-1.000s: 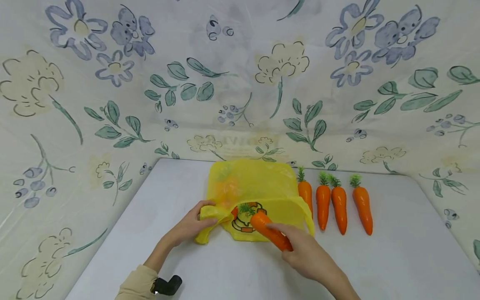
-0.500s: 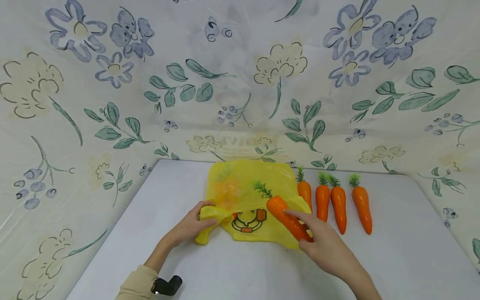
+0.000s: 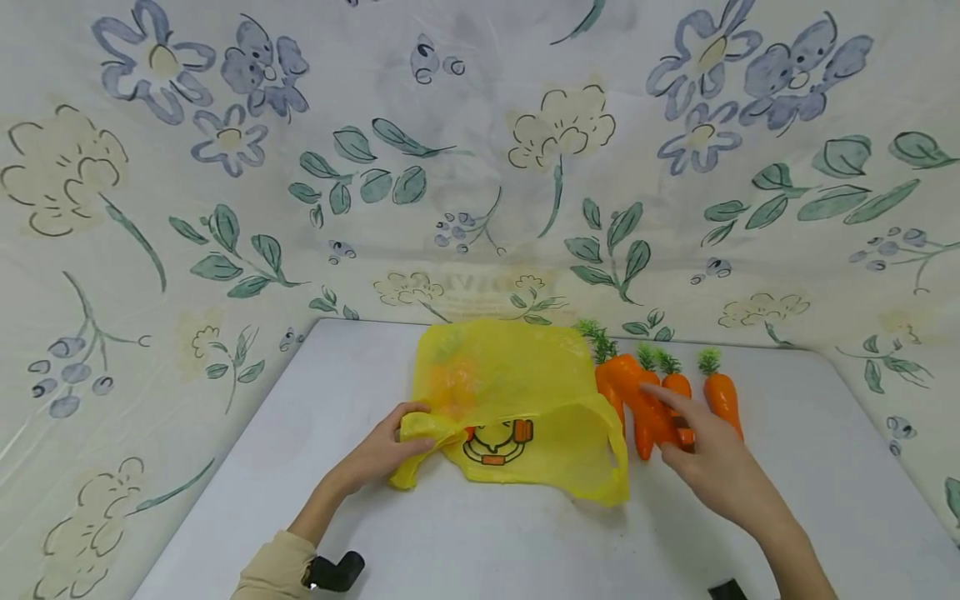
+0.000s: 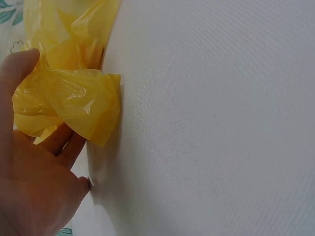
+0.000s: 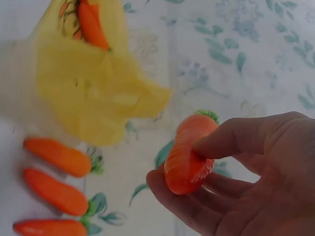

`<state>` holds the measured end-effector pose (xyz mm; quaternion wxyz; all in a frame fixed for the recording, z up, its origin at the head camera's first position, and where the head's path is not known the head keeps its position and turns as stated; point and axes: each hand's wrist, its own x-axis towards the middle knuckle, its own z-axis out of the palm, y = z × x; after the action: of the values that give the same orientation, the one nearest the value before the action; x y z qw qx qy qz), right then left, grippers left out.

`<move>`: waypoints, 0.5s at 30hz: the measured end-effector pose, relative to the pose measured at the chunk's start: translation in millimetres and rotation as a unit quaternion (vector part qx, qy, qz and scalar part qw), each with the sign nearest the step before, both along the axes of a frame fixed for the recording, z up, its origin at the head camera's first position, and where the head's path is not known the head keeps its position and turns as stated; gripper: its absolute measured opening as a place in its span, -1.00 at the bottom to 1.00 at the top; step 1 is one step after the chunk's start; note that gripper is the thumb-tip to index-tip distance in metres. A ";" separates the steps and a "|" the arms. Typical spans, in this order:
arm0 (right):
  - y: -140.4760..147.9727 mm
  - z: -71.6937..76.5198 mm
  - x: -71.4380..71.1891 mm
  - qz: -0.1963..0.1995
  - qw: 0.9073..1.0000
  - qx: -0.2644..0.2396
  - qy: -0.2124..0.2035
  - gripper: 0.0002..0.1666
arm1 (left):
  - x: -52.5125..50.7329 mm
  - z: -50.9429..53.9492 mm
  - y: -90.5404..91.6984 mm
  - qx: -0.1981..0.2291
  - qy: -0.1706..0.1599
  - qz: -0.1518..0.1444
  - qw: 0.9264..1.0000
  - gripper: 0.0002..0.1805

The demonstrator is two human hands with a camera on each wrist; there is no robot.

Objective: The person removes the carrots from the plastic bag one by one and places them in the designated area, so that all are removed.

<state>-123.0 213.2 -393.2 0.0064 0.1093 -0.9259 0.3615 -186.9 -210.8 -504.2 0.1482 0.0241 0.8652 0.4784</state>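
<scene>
My left hand [image 3: 386, 446] pinches the bunched left corner of a yellow plastic bag [image 3: 517, 371], which lies on the table with its mouth toward me. Orange shows through the bag's left part, and the right wrist view catches a carrot [image 5: 92, 24] inside it. My right hand [image 3: 723, 471] grips an orange carrot [image 5: 189, 152] with a green tuft, thumb on one side and fingers on the other. This carrot is held above the row of carrots right of the bag and partly covers them in the head view.
Several carrots lie side by side on the white table [image 3: 817, 467], tufts away from me, the rightmost carrot [image 3: 722, 396] a little apart. Behind the table rises a flower-patterned sheet [image 3: 480, 167]. A black wrist piece [image 3: 335, 572] sticks out near my left sleeve.
My right hand has drawn the carrot out from the bag's mouth and carried it right, over the row. The bag's right edge has sagged. My left hand has stayed in place.
</scene>
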 end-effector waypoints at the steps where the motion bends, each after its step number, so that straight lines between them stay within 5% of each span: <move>1: 4.1 -1.9 -2.8 -0.004 1.000 0.006 0.000 -0.25 | 0.0 -0.4 0.0 0.000 0.000 0.002 1.000 -0.33; 15: 68.2 -39.8 -39.8 -0.077 0.996 0.031 -0.021 -0.22 | -1.1 -2.6 -0.8 -0.001 0.000 -0.001 1.000 -0.32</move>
<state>-162.9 281.4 -433.0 0.0109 0.0300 -0.9423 0.3333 -188.0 -211.6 -506.8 0.1490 0.0245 0.8658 0.4770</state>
